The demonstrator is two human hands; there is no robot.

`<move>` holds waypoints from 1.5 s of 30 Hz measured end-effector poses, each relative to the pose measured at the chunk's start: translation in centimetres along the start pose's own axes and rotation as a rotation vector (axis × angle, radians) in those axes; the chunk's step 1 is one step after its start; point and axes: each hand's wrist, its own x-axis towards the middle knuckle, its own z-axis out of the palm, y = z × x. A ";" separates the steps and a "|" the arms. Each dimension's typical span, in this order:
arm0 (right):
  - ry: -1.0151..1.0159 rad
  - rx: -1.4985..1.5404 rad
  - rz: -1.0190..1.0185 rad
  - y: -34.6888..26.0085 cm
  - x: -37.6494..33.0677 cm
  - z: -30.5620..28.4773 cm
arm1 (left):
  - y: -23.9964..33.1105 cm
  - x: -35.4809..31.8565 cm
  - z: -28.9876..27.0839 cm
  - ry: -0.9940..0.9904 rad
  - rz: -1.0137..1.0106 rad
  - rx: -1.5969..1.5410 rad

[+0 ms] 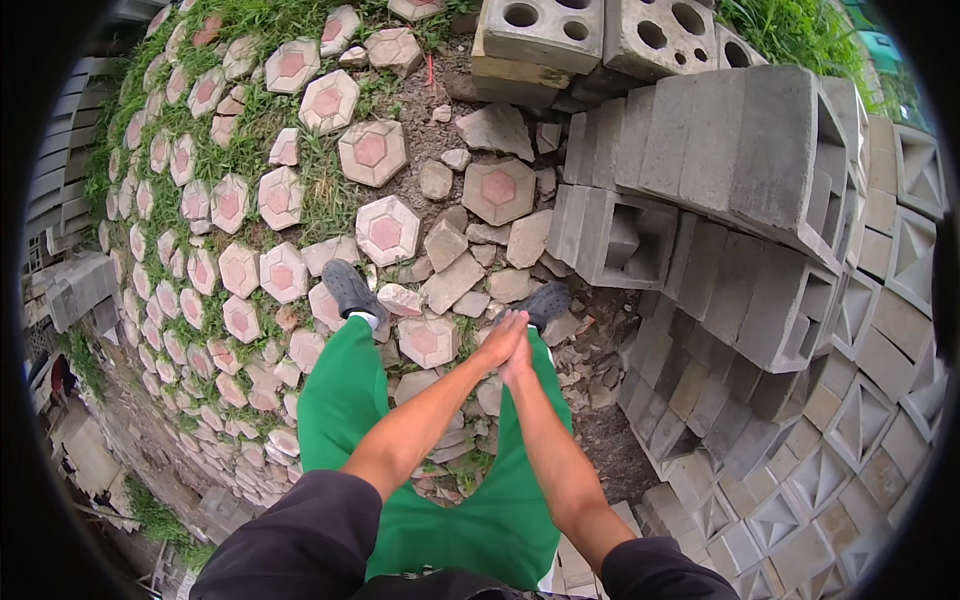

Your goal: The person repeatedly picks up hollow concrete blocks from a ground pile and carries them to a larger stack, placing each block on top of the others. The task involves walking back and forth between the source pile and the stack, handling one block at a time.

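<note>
My left hand [499, 341] and my right hand [518, 362] meet palm to palm in front of me. Their fingers look stretched out and point away from me. No object shows in either hand; the space between the palms is hidden. Beneath them is my right leg in green trousers [538, 400], with a dark clog [548, 303] on the foot just beyond. My other dark clog [348, 288] stands on the paving to the left. Hexagonal paving stones [427, 342] with pinkish centres and broken stone pieces [453, 283] lie around my feet.
Stacked grey hollow concrete blocks [700, 150] rise at the right. Blocks with round holes [545, 30] sit at the far end. Patterned ventilation blocks [820, 480] line the lower right. Grass [325, 190] grows between pavers on the left, and loose rubble [590, 350] borders the stacks.
</note>
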 end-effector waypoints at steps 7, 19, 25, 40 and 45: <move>-0.198 -0.662 0.209 10.9 -12.5 8.1 | -0.8 -19.4 -15.0 0.217 -0.252 0.219; -0.389 -1.044 -0.055 16.5 -25.8 28.7 | 7.9 -39.9 -31.1 0.763 0.284 -0.509; -0.515 -1.228 -0.203 18.0 -32.3 39.2 | 9.7 -47.0 -35.9 0.936 0.312 -0.609; -1.071 -1.948 -0.327 14.6 -40.2 50.8 | 17.8 -53.6 -39.9 1.225 0.342 -0.735; -1.347 -2.022 -0.534 13.4 -43.0 56.6 | 21.3 -52.4 -39.6 1.250 0.399 -0.804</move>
